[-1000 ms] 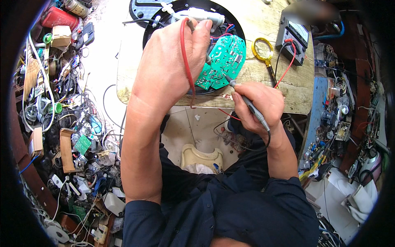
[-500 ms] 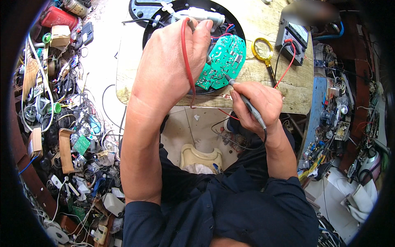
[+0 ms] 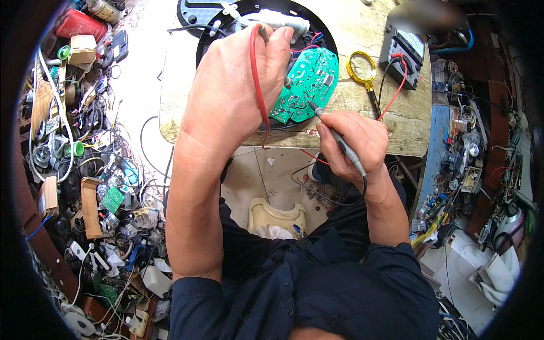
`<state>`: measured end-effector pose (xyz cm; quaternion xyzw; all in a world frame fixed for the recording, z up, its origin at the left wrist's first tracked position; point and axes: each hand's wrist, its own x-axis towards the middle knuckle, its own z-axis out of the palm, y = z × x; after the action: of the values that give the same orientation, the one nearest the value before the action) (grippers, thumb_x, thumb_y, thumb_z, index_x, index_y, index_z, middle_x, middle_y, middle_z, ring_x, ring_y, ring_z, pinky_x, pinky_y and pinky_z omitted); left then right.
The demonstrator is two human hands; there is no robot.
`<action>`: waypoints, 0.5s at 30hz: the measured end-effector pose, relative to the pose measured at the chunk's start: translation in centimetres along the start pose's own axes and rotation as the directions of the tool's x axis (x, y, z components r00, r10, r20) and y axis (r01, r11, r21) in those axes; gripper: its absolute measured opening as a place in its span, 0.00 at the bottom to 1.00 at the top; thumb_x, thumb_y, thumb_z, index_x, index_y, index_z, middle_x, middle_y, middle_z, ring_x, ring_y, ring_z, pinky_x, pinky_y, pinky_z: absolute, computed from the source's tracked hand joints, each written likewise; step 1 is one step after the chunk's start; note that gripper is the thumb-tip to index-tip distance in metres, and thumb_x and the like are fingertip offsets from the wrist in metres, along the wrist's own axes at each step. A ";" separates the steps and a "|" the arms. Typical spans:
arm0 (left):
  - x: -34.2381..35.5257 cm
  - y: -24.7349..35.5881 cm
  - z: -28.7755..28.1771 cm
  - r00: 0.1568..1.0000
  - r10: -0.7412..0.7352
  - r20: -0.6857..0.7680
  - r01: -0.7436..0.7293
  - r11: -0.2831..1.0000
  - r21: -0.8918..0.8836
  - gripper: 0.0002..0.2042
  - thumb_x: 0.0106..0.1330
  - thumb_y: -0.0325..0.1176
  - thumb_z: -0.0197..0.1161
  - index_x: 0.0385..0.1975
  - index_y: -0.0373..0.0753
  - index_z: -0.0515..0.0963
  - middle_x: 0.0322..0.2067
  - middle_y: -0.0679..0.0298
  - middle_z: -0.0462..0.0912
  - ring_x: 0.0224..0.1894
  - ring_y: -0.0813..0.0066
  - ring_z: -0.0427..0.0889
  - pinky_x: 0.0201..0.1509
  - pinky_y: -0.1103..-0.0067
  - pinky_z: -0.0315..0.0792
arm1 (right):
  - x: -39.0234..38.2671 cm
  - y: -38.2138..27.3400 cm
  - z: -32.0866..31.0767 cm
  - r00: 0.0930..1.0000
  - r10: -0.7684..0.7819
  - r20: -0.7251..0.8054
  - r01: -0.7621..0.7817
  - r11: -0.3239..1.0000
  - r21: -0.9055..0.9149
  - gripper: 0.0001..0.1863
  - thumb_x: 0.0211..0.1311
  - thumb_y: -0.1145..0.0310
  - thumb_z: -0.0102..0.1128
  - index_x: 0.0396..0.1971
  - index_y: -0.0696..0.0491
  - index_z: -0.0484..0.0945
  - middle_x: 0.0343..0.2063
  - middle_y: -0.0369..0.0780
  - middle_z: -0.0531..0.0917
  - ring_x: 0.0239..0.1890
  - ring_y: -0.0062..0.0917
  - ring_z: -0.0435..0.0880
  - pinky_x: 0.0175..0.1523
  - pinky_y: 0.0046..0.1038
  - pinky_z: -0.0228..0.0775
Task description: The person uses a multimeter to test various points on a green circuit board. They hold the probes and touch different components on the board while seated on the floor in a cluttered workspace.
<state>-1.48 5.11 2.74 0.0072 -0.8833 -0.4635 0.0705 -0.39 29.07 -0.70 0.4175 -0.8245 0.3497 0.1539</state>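
A green circuit board (image 3: 313,76) lies over a round black housing (image 3: 331,34) on the wooden table. My left hand (image 3: 238,85) is closed around a test probe with a red lead (image 3: 256,79); its dark tip shows below my fingers against the board, and most of its body is hidden by the hand. My right hand (image 3: 360,141) grips a grey test probe (image 3: 341,140) with a black lead, slanted so that its tip meets the lower middle of the board. An analog multimeter (image 3: 403,54) stands at the table's right, with red and black leads plugged in.
Beside the multimeter lies a yellow-rimmed magnifying glass (image 3: 361,68). A white cylindrical part (image 3: 283,21) sits in the housing behind the board. Heaps of cables and electronic parts (image 3: 113,170) fill the left side; more parts (image 3: 462,147) crowd the right. A cream plastic stool or bin (image 3: 276,212) stands below the table.
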 end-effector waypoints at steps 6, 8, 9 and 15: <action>-0.1 -0.2 0.0 1.000 0.020 -0.008 -0.020 1.000 -0.012 0.23 0.86 0.48 0.55 0.34 0.34 0.82 0.14 0.65 0.78 0.18 0.79 0.78 0.25 0.76 0.70 | 0.0 -0.1 0.1 1.000 0.005 -0.005 -0.005 1.000 0.002 0.14 0.53 0.81 0.76 0.40 0.58 0.85 0.29 0.44 0.90 0.27 0.34 0.91 0.30 0.32 0.80; -0.1 -0.1 0.1 1.000 0.021 -0.011 -0.022 1.000 -0.010 0.23 0.86 0.48 0.55 0.34 0.34 0.82 0.14 0.65 0.78 0.18 0.79 0.78 0.25 0.76 0.70 | 0.1 -0.2 0.0 1.000 0.014 0.006 -0.014 1.000 0.002 0.13 0.54 0.81 0.76 0.40 0.58 0.85 0.28 0.44 0.90 0.27 0.35 0.91 0.30 0.32 0.81; -0.1 0.0 0.1 0.999 0.023 -0.024 -0.024 1.000 -0.018 0.22 0.86 0.45 0.55 0.32 0.33 0.81 0.17 0.58 0.79 0.22 0.66 0.80 0.26 0.70 0.72 | 0.1 -0.2 0.0 1.000 0.010 0.004 -0.010 1.000 -0.002 0.13 0.54 0.81 0.76 0.40 0.58 0.85 0.28 0.44 0.89 0.27 0.35 0.91 0.30 0.33 0.81; 0.0 -0.2 0.3 0.999 0.021 -0.024 -0.022 1.000 -0.018 0.23 0.86 0.47 0.55 0.33 0.35 0.82 0.14 0.66 0.78 0.18 0.80 0.78 0.25 0.76 0.69 | 0.5 -0.4 0.1 0.999 0.017 0.029 -0.017 1.000 -0.021 0.14 0.53 0.81 0.76 0.40 0.58 0.84 0.27 0.44 0.88 0.26 0.37 0.90 0.30 0.33 0.81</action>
<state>-1.52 5.23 2.42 0.0025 -0.8781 -0.4707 0.0860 -0.33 28.54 -0.30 0.4139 -0.8337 0.3364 0.1431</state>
